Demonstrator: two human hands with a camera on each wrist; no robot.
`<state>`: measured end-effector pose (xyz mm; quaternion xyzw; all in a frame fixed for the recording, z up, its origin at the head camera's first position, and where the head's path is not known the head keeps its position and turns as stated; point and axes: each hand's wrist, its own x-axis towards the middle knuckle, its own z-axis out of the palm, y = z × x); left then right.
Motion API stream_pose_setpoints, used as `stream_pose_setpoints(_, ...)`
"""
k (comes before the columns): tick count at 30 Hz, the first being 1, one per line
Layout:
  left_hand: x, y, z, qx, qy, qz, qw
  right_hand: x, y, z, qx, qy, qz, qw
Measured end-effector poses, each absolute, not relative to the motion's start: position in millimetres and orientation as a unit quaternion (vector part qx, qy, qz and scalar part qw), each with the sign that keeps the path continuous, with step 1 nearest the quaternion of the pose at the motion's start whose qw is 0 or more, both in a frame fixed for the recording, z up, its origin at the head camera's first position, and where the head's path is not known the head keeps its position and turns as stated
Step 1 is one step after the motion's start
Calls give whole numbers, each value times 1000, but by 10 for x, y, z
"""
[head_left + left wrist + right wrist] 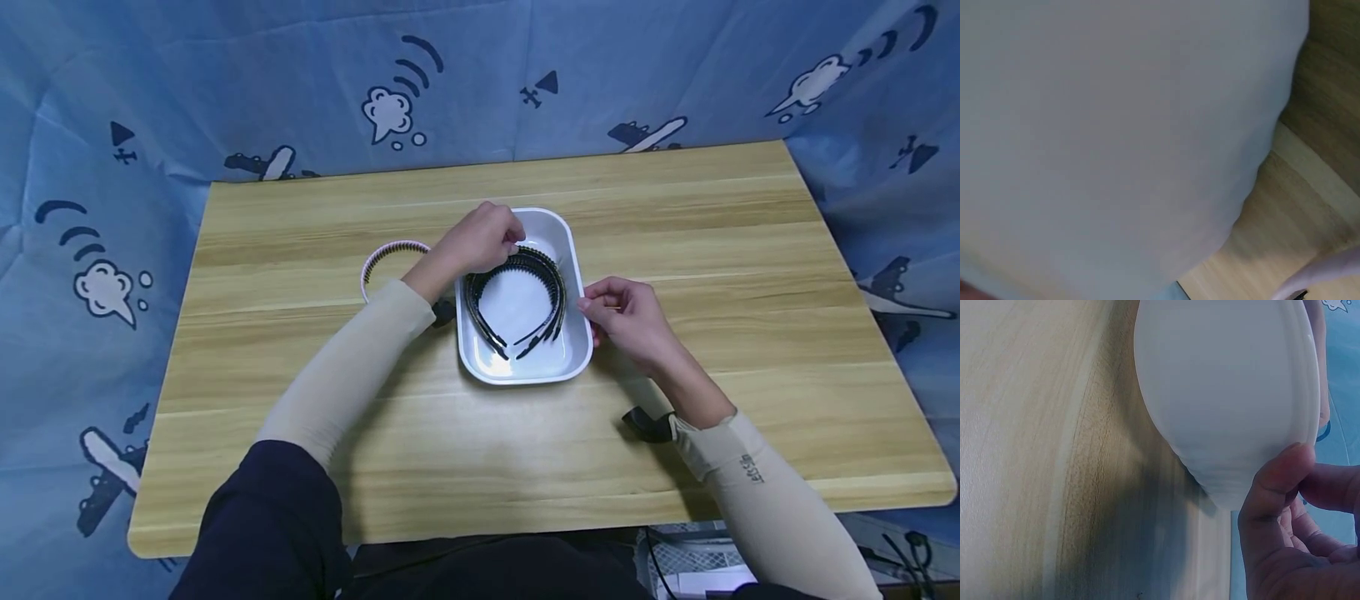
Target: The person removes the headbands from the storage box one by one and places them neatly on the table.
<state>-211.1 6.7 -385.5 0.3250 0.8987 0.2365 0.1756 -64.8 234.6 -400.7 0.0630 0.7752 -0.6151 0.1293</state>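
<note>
Several black toothed headbands (555,287) lie bunched together in a white tray (517,372), their tips toward the near end. Reaching in over the tray's far left corner, my left hand (482,237) has curled fingers and pinches at the top of the headband bunch; its fingertips are partly hidden. On the opposite side, my right hand (628,317) grips the tray's right rim between thumb and fingers, and the right wrist view shows that thumb (1285,469) on the white rim. Only the tray's outer wall (1116,125) fills most of the left wrist view.
A pink headband (390,247) with dark teeth lies on the wooden table (750,292) left of the tray, partly behind my left wrist. Black wrist straps (647,425) sit below my sleeves. Blue patterned cloth (480,83) hangs behind and beside the table.
</note>
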Motion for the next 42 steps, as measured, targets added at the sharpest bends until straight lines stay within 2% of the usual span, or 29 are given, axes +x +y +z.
stream_pose_setpoints(6,-2133,-56,-3901,302,913,208,179,-728,2227,-4053,43,775,-615,137)
stream_pose_setpoints(13,-2174,125,-3966,316,912,169,198,-677,2335,-4060,51,783,-607,124)
stream_pose_setpoints(19,-2168,248,-3975,315,918,150,190,-643,2412,-4062,52,778,-615,116)
stream_pose_setpoints(33,-2155,101,-3972,308,920,150,189,-707,2322,-4069,41,783,-607,131)
stream_pose_setpoints(42,-2151,150,-4001,326,922,127,166,-696,2334,-4048,47,793,-595,125)
